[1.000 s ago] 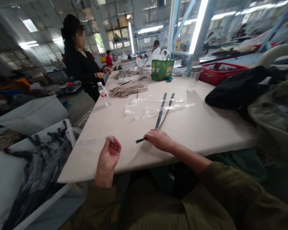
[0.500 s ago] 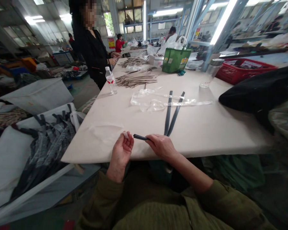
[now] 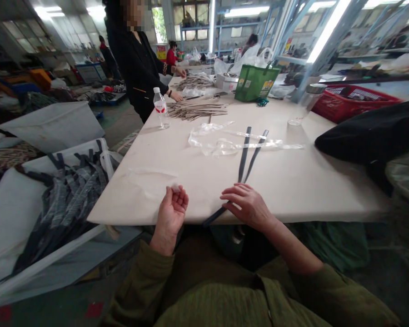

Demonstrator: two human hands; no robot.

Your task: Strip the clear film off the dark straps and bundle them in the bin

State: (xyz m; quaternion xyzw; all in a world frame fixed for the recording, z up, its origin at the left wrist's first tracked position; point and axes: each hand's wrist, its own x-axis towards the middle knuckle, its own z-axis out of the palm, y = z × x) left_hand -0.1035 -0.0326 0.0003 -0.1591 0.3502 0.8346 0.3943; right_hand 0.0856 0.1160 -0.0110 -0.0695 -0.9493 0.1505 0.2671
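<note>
My left hand (image 3: 170, 213) is palm up near the table's front edge, thumb and curled fingers closed on a small whitish scrap (image 3: 176, 187). Over a dark grey strap (image 3: 212, 218), my right hand (image 3: 252, 206) has its fingers stretched and apart. The strap runs under those fingers, and its near end lies at the table edge. Beyond the hand, two dark lengths (image 3: 244, 156) fan out toward thin clear plastic film (image 3: 211, 141). Whether they belong to one folded strap is hidden by the hand.
Left of the table (image 3: 139, 204), a white bin (image 3: 105, 156) holds many dark straps (image 3: 59, 209). A water bottle (image 3: 161, 111), brown strips (image 3: 197, 109), a green bag (image 3: 255, 84), a glass jar (image 3: 301, 109) and a red basket (image 3: 357, 97) stand farther back. A co-worker (image 3: 136, 68) stands at the far left side.
My right hand has loosened from the strap and shifted right, fingers spreading. The strap's near end has dropped toward the table edge. My left hand keeps the scrap in nearly the same place.
</note>
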